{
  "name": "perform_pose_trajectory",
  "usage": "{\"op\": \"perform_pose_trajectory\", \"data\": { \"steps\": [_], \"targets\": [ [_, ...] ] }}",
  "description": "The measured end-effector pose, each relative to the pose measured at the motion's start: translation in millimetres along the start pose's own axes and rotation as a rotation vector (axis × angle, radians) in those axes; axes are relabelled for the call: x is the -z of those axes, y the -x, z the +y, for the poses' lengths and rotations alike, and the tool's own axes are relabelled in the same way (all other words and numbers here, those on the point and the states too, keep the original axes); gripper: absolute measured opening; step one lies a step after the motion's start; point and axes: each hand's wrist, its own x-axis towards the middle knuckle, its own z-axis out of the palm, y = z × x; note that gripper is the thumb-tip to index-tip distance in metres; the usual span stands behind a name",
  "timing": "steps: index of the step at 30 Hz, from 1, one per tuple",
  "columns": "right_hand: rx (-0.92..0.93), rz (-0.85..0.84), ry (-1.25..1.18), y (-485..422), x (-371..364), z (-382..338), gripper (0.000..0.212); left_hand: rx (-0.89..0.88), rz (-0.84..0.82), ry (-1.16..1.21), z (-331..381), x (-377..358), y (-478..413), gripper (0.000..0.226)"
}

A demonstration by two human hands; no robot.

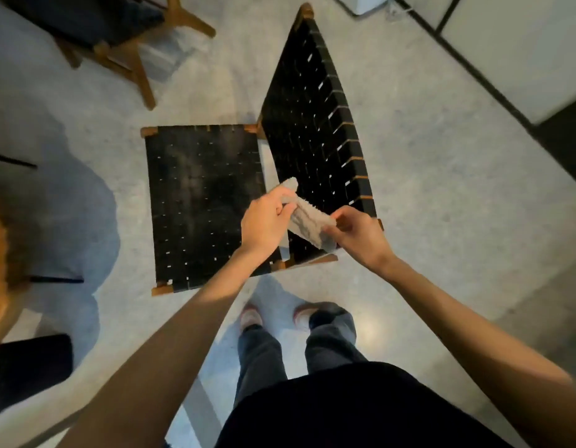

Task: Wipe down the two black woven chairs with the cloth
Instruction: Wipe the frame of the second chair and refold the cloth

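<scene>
The left hand (265, 221) and right hand (357, 236) each pinch one end of the grey cloth (307, 226) with curled fingers, holding it taut above the black woven chair (202, 202). The chair's seat lies at 9 o'clock from the hands and its backrest (312, 124) rises toward 12 o'clock. The cloth looks light, soft and limp, so it is probably best folded into a pad and pressed flat under one palm.

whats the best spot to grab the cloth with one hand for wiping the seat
Probably its middle, from above, palm down. The cloth is folded into a flat strip held between the left hand and right hand, each pinching an end, so its broad middle is free.
</scene>
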Motion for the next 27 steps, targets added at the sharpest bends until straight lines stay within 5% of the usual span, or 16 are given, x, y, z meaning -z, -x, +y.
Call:
{"op": "perform_pose_trajectory", "data": {
  "steps": [7,21,27],
  "targets": [
    [-0.107,0.17,-0.093,8,-36,-20,0.01,-0.051,-0.075,0.036,-15,2,-19,0.014],
    [-0.212,0.46,0.186,-85,-8,33,0.015,-0.011,-0.077,0.056,-11,-77,-126,0.016],
    [-0.181,0.501,0.019,-120,3,62,0.02,0.093,-0.029,0.431,7,-135,-157,0.041]
  ]
}}
